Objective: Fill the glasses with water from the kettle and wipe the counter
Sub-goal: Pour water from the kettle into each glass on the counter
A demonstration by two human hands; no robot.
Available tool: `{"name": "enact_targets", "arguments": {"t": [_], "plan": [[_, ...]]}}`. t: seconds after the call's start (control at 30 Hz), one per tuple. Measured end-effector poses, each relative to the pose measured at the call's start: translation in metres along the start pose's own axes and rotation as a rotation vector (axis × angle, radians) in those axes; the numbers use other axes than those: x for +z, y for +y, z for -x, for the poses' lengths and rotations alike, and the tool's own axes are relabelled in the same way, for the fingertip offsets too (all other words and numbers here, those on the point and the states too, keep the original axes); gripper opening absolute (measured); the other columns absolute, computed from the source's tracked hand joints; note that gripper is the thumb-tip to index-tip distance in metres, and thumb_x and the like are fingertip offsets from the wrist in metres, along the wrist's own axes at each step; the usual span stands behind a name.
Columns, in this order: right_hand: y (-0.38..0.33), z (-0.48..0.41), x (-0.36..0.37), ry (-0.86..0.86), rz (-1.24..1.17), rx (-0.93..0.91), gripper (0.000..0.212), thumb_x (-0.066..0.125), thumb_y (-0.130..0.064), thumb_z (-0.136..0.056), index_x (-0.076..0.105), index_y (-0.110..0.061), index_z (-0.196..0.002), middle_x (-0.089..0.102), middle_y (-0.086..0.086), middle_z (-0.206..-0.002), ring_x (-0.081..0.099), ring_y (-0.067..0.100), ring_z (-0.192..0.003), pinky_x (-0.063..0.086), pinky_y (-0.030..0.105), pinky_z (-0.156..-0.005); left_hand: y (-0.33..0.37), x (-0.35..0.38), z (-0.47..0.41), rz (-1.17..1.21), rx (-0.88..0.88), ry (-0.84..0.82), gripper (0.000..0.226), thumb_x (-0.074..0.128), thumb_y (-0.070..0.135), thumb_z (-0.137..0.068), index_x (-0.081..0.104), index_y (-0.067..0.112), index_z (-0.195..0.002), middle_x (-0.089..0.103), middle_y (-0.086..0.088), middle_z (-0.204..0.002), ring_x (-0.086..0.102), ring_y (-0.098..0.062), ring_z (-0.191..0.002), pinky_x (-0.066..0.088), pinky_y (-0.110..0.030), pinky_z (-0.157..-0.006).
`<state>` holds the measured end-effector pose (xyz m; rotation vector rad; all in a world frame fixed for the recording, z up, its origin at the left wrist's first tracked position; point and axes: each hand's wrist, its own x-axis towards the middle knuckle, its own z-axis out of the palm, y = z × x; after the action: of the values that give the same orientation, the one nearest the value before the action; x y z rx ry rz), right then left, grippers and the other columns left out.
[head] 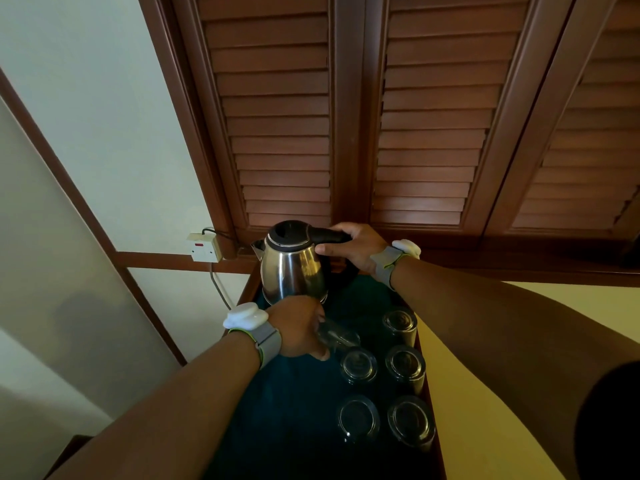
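Note:
A steel kettle (292,268) with a black lid and handle stands at the far end of a narrow counter covered in dark green cloth (284,420). My right hand (349,247) is closed around the kettle's black handle. My left hand (298,327) grips a clear glass (337,337), tilted on its side just in front of the kettle. Several other glasses stand upside down in two rows on the right of the cloth, the nearest pair being one glass (358,419) and another glass (411,420).
Brown louvred shutters (346,116) rise behind the counter. A white wall socket (204,247) with a plugged cable sits left of the kettle. The counter has a wooden rim (437,427) on the right, with a yellow surface beyond it.

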<state>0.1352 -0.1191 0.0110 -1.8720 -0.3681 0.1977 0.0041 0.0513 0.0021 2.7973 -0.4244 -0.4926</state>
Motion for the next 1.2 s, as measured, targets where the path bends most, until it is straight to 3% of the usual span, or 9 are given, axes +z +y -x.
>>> {"name": "enact_targets", "arguments": {"t": [0.1, 0.4, 0.5, 0.6, 0.7, 0.8, 0.9, 1.07, 1.2], "plan": [[0.002, 0.003, 0.008, 0.047, -0.099, 0.012, 0.046, 0.094, -0.027, -0.068, 0.077, -0.017, -0.109, 0.077, 0.002, -0.103, 0.073, 0.017, -0.098, 0.060, 0.032, -0.089, 0.000, 0.001, 0.002, -0.009, -0.010, 0.056, 0.048, 0.085, 0.050, -0.066, 0.063, 0.023, -0.100, 0.060, 0.013, -0.088, 0.062, -0.011, -0.084, 0.047, -0.023, -0.066], [-0.014, 0.013, 0.006, 0.159, -0.180, -0.032, 0.041, 0.093, -0.029, -0.069, 0.078, -0.020, -0.106, 0.078, -0.001, -0.099, 0.073, 0.015, -0.096, 0.058, 0.031, -0.088, 0.001, -0.014, 0.013, 0.046, -0.072, 0.218, 0.057, 0.087, 0.047, -0.061, 0.053, 0.028, -0.102, 0.062, 0.011, -0.098, 0.062, -0.009, -0.085, 0.057, -0.032, -0.077], [-0.033, 0.024, -0.009, 0.178, -0.221, -0.056, 0.039, 0.090, -0.027, -0.073, 0.077, -0.019, -0.109, 0.077, -0.005, -0.093, 0.072, 0.005, -0.084, 0.057, 0.019, -0.075, 0.003, -0.024, 0.020, 0.080, -0.079, 0.274, 0.055, 0.086, 0.046, -0.060, 0.051, 0.029, -0.098, 0.059, 0.012, -0.093, 0.059, -0.008, -0.081, 0.055, -0.031, -0.072], [-0.055, 0.034, -0.034, 0.247, -0.208, -0.113, 0.035, 0.088, -0.021, -0.077, 0.077, -0.013, -0.109, 0.067, -0.015, -0.073, 0.060, -0.010, -0.059, 0.046, 0.008, -0.057, 0.007, -0.032, 0.023, 0.199, -0.054, 0.305, 0.064, 0.086, 0.045, -0.061, 0.050, 0.030, -0.111, 0.061, 0.014, -0.100, 0.061, -0.006, -0.088, 0.053, -0.031, -0.081], [-0.072, 0.052, -0.066, 0.328, -0.215, -0.148, 0.027, 0.089, -0.021, -0.076, 0.077, -0.020, -0.100, 0.071, -0.015, -0.075, 0.065, -0.004, -0.072, 0.050, 0.014, -0.070, 0.024, -0.042, 0.027, 0.288, -0.003, 0.333, 0.074, 0.087, 0.040, -0.062, 0.053, 0.031, -0.128, 0.063, 0.016, -0.104, 0.063, -0.004, -0.093, 0.054, -0.035, -0.090], [-0.084, 0.071, -0.096, 0.372, -0.215, -0.171, 0.028, 0.089, -0.020, -0.076, 0.077, -0.018, -0.100, 0.076, -0.003, -0.089, 0.069, 0.011, -0.084, 0.055, 0.027, -0.084, 0.041, -0.049, 0.029, 0.383, 0.025, 0.405, 0.048, 0.088, 0.026, -0.065, 0.065, 0.030, -0.107, 0.068, 0.010, -0.093, 0.068, -0.006, -0.079, 0.060, -0.039, -0.080], [-0.089, 0.102, -0.140, 0.452, -0.201, -0.198, 0.030, 0.086, -0.015, -0.079, 0.076, -0.010, -0.106, 0.071, -0.013, -0.064, 0.064, -0.001, -0.060, 0.054, 0.020, -0.066, 0.073, -0.052, 0.028, 0.597, 0.072, 0.425, 0.053, 0.090, 0.013, -0.066, 0.065, 0.022, -0.112, 0.069, 0.003, -0.102, 0.070, -0.010, -0.083, 0.062, -0.029, -0.065], [-0.086, 0.157, -0.205, 0.535, -0.122, -0.171, 0.031, 0.085, -0.024, -0.080, 0.075, -0.012, -0.106, 0.064, -0.016, -0.055, 0.057, -0.003, -0.049, 0.048, 0.019, -0.054, 0.128, -0.049, 0.015, 0.670, 0.154, 0.451, 0.056, 0.091, 0.020, -0.065, 0.064, 0.024, -0.114, 0.070, 0.009, -0.107, 0.067, -0.004, -0.096, 0.055, -0.026, -0.086], [-0.072, 0.211, -0.253, 0.583, -0.054, -0.143, 0.027, 0.082, -0.021, -0.083, 0.074, -0.008, -0.105, 0.062, -0.010, -0.062, 0.054, 0.005, -0.052, 0.046, 0.021, -0.053, 0.177, -0.022, -0.006, 0.706, 0.128, 0.428, 0.063, 0.091, 0.024, -0.064, 0.059, 0.024, -0.119, 0.067, 0.009, -0.110, 0.065, -0.006, -0.096, 0.055, -0.025, -0.079]]}}
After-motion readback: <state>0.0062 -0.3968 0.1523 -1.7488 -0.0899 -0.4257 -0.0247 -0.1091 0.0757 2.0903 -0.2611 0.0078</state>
